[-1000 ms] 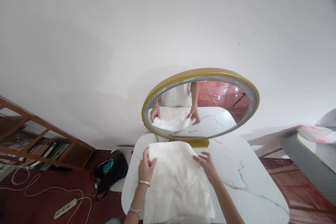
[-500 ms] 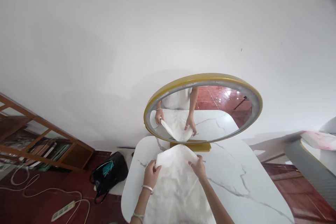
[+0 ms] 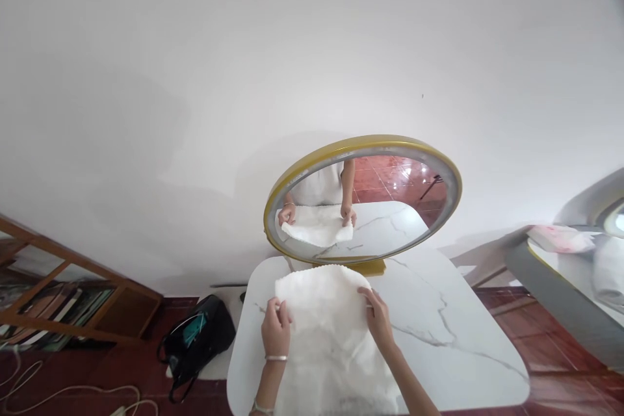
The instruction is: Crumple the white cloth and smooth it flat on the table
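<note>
The white fluffy cloth [image 3: 322, 331] lies spread on the marble-patterned table [image 3: 439, 351], its far scalloped edge just short of the mirror's gold base [image 3: 365, 267] and its near part running out of view at the bottom. We see our left hand [image 3: 275, 331] at the cloth's left edge, fingers curled in and pinching that edge, a thin bangle at the wrist. Our right hand [image 3: 377, 318] sits at the cloth's right edge, fingers bent and closed on the fabric there, the thumb side towards us. Both hands grip the cloth at about the same depth, one on either side, with the fabric stretched fairly flat between them.

Behind the cloth stands a round mirror [image 3: 363, 201] with a gold rim, tilted so that it reflects the table top, the cloth and both hands, along with a white top and a red tiled floor. A plain white wall fills the upper part of the view. On the red floor to the left of the table rests a black bag [image 3: 195, 338], and further left stands a wooden shelf [image 3: 63, 299] holding books. To the far right is part of another table [image 3: 560, 273] with something pink and white lying on it.
</note>
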A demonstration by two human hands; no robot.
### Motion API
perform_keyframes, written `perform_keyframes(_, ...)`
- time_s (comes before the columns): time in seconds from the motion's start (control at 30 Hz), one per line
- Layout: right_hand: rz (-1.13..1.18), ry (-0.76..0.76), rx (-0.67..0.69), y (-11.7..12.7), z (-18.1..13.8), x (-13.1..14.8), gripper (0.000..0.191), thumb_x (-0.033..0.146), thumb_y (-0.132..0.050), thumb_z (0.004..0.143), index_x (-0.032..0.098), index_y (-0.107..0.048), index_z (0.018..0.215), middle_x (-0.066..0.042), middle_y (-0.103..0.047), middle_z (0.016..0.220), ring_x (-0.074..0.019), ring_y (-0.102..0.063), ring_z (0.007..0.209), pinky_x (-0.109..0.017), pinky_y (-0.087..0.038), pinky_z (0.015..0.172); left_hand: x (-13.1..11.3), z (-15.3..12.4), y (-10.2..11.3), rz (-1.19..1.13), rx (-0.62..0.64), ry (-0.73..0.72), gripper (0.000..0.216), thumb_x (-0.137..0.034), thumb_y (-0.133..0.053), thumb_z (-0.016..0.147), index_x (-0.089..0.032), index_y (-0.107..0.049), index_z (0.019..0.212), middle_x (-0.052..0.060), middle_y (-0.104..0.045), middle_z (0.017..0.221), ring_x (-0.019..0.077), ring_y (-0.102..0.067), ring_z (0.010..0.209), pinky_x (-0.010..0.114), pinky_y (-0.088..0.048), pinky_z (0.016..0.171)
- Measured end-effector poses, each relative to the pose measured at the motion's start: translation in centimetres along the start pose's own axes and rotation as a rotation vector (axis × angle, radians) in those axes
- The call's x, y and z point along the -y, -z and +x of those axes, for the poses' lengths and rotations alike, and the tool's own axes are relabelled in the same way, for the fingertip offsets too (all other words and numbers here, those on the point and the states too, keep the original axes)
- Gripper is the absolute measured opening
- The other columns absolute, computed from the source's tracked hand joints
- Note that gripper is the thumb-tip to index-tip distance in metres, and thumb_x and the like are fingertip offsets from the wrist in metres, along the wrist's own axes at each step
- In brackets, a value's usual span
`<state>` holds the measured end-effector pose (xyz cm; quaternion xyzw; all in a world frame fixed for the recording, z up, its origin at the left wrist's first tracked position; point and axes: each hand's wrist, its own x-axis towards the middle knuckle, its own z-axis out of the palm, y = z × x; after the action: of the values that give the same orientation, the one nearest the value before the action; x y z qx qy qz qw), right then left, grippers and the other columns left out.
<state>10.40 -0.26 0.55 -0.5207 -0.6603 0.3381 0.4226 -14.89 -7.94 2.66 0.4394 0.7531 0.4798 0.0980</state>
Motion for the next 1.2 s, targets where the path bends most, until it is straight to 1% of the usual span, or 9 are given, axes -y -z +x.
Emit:
perform_keyframes(0.17, -0.091, 0.11, 0.112, 2.5, 3.4, 3.1, 0.038, 0.012, -0.033, 0.061, 0.022, -0.067, 0.073, -0.006, -0.062, 0.083, -0.0189, -0.057, 0.075, -0.03, -0.047, 0.07, -2.2, 2.8, 1.2, 0.04, 0.023, -0.167, 0.033, -0.03, -0.036, 0.086, -0.02, -0.067, 0.079, 0.003, -0.057, 0.075, 0.0104, -0.055, 0.05, 0.024, -0.047, 0.053)
perform_keyframes(0.27, -0.192, 0.204, 0.17, 4.3, 5.7, 5.7, 0.042, 0.012, -0.036, 0.073, 0.023, -0.069, 0.097, -0.006, -0.064, 0.089, -0.02, -0.058, 0.08, -0.032, -0.048, 0.074, -4.1, 4.8, 2.3, 0.025, -0.002, -0.223, 0.034, -0.039, -0.044, 0.087, -0.019, -0.068, 0.099, 0.004, -0.056, 0.081, 0.0108, -0.057, 0.056, 0.024, -0.05, 0.054)
perform_keyframes(0.47, -0.524, 0.491, -0.119, 5.1, 9.0, 9.3, 0.04, 0.019, -0.04, 0.088, 0.026, -0.062, 0.12, -0.008, -0.064, 0.086, -0.0228, -0.055, 0.082, -0.034, -0.047, 0.071, -7.7, 8.7, 2.6, 0.032, -0.114, -0.393, 0.037, -0.041, -0.046, 0.09, -0.019, -0.062, 0.116, 0.004, -0.052, 0.089, 0.0082, -0.054, 0.061, 0.025, -0.052, 0.062)
perform_keyframes(0.6, -0.581, 0.366, -0.254, 3.0, 10.1, 9.9, 0.045, 0.017, -0.034, 0.088, 0.025, -0.059, 0.125, -0.008, -0.065, 0.085, -0.0174, -0.055, 0.066, -0.026, -0.04, 0.057, -8.3, 10.1, 0.7, -0.026, -0.192, -0.424, 0.039, -0.038, -0.046, 0.091, -0.016, -0.058, 0.12, 0.004, -0.048, 0.09, 0.0091, -0.055, 0.068, 0.024, -0.053, 0.062)
perform_keyframes(0.7, -0.569, 0.193, -0.249, 1.5, 10.2, 10.2, 0.042, 0.023, -0.036, 0.088, 0.024, -0.06, 0.123, -0.002, -0.057, 0.058, -0.0136, -0.046, 0.049, -0.023, -0.032, 0.05, -8.2, 10.4, -0.9, -0.065, -0.238, -0.431, 0.041, -0.037, -0.047, 0.09, -0.015, -0.056, 0.123, 0.009, -0.045, 0.103, 0.0107, -0.056, 0.075, 0.026, -0.055, 0.063)
perform_keyframes(0.87, -0.296, 0.029, -0.219, -0.6, 9.1, 11.5, 0.048, 0.034, -0.041, 0.088, 0.02, -0.05, 0.133, 0.007, -0.038, 0.042, -0.011, -0.035, 0.039, -0.023, -0.033, 0.047, -8.2, 10.2, -3.0, -0.055, -0.397, -0.43, 0.042, -0.037, -0.05, 0.089, -0.014, -0.056, 0.124, 0.016, -0.023, 0.131, 0.0241, -0.048, 0.115, 0.035, -0.057, 0.082)
perform_keyframes(0.97, 0.012, 0.037, -0.216, -2.5, 8.5, 12.2, 0.058, 0.035, -0.038, 0.091, 0.019, -0.028, 0.146, 0.003, -0.056, 0.061, -0.0118, -0.047, 0.046, -0.024, -0.043, 0.048, -7.9, 9.8, -4.1, 0.0, -0.43, -0.399, 0.047, -0.037, -0.05, 0.089, -0.012, -0.053, 0.128, 0.016, -0.02, 0.132, 0.0297, -0.041, 0.125, 0.046, -0.047, 0.1)
perform_keyframes(1.03, 0.096, 0.128, -0.297, -3.8, 8.5, 12.3, 0.062, 0.036, -0.039, 0.091, 0.021, -0.019, 0.148, -0.008, -0.062, 0.098, -0.0156, -0.06, 0.068, -0.028, -0.051, 0.055, -7.6, 9.4, -4.9, 0.04, -0.423, -0.366, 0.05, -0.039, -0.05, 0.089, -0.013, -0.05, 0.132, 0.016, -0.02, 0.134, 0.0335, -0.036, 0.13, 0.051, -0.038, 0.106)
perform_keyframes(1.2, -0.291, 0.42, -0.508, -5.9, 9.8, 9.7, 0.064, 0.032, -0.044, 0.092, 0.022, -0.016, 0.149, -0.019, -0.031, 0.142, -0.0331, -0.035, 0.131, -0.054, -0.045, 0.097, -6.5, 8.8, -6.4, 0.008, -0.34, -0.352, 0.051, -0.04, -0.045, 0.091, -0.013, -0.046, 0.134, 0.018, -0.018, 0.138, 0.0344, -0.033, 0.134, 0.05, -0.037, 0.107)
